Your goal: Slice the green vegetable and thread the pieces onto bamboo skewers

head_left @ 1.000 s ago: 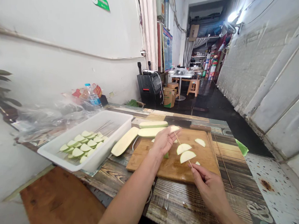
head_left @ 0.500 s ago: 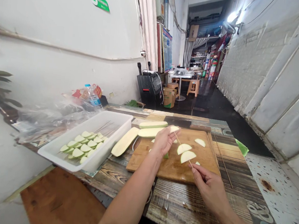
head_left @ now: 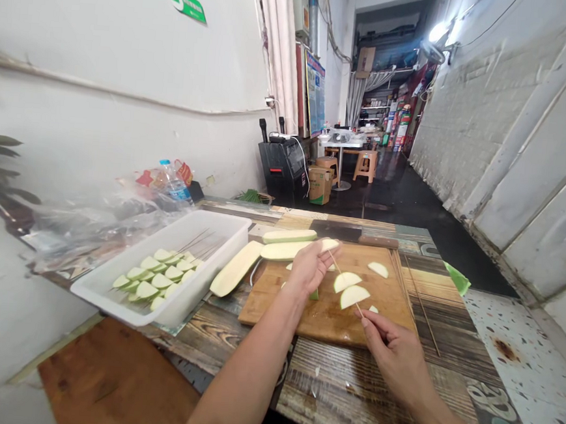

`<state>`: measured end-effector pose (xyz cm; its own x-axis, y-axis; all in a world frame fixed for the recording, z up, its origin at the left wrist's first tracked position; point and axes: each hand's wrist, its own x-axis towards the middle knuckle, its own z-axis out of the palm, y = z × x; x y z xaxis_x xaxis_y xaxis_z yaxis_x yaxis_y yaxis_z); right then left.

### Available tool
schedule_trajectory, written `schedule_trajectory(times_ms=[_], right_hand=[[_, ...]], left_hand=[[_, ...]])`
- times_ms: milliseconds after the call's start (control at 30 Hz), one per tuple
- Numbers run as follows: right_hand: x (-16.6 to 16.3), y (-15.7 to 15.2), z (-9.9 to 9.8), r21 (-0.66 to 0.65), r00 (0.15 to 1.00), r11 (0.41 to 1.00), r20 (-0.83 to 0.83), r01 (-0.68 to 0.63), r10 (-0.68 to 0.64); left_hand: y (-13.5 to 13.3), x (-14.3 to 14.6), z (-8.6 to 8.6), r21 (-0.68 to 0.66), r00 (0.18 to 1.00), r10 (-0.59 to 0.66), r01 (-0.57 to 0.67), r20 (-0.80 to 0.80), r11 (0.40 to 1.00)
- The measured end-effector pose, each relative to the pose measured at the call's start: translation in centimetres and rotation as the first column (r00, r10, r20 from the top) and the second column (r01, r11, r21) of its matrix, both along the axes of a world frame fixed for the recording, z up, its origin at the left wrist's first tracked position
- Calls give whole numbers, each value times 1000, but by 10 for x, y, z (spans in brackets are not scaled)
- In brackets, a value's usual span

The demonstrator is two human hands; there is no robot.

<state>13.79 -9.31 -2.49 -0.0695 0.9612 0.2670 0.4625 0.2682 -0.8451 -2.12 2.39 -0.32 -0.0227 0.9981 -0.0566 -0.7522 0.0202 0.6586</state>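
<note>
My right hand (head_left: 393, 345) pinches the near end of a thin bamboo skewer (head_left: 359, 311). Two half-round zucchini slices (head_left: 355, 297), pale with green rims, are threaded on it. At the skewer's far end, my left hand (head_left: 312, 266) holds another zucchini slice (head_left: 329, 244) between its fingers; whether the point has pierced it I cannot tell. Both hands are above a wooden cutting board (head_left: 276, 303), where a loose slice (head_left: 378, 269) and smaller pieces lie. Part of the board is hidden by my left hand and forearm.
A white plastic tub (head_left: 85, 291) on the left holds skewered slices. Several zucchini halves (head_left: 236, 268) lie between tub and board. A knife (head_left: 378, 242) rests behind the board; loose skewers (head_left: 422, 308) lie to its right. Plastic bags and a water bottle (head_left: 176, 184) stand at the back left.
Almost nothing differs. The skewer with its two slices and my right hand have shifted very slightly left; my left hand keeps its place and grip.
</note>
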Motion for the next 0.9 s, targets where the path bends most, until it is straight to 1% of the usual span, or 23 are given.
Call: schedule_trajectory(times_ms=[300,633,900], right_hand=[[-2,-1,5,17,1000,1000,13,10,-11],[0,-1,2,-8,1000,1000,10,16,-16],[-1,-1,1,-13,1000,1000,12,11,-11]], left_hand=[[-1,0,2,1,1000,7,-7,-4,1000],[0,0,0,6,1000,15,-15,3,1000],[-2,2,2,2,1000,5,-5,-8,1000]])
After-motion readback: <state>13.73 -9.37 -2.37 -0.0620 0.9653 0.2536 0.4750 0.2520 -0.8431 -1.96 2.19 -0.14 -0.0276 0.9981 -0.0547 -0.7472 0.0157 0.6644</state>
